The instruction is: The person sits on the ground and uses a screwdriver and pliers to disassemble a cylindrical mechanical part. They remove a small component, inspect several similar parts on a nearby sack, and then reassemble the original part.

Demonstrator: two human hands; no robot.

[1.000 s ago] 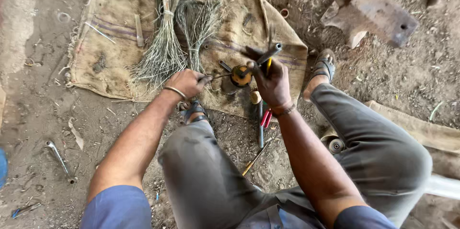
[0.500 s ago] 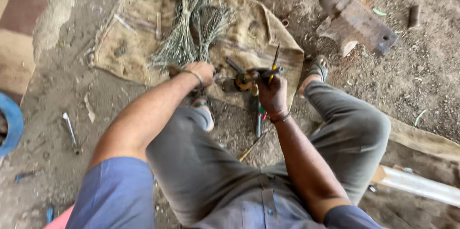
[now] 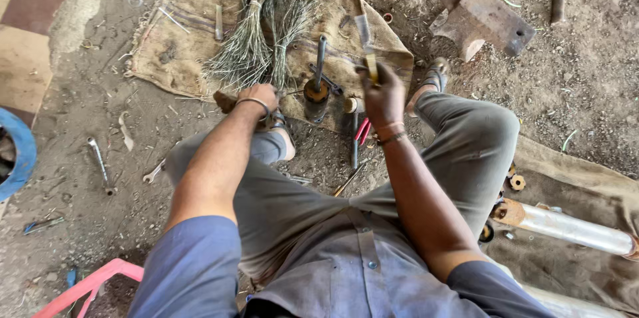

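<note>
On the burlap sack (image 3: 200,58), the right hand (image 3: 383,95) grips a blurred yellow-handled tool (image 3: 366,41), now lifted clear of the upright metal fitting (image 3: 317,88). Left hand (image 3: 259,98) is closed beside the wire bundles (image 3: 256,45); its contents are unclear. Bare dirt lies open leftward; an anvil (image 3: 482,15) sits well apart.

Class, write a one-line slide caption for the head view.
Seated on dirt, a person's right hand lifts a blurred tool while the left hand rests by wire bundles on sacking.
</note>
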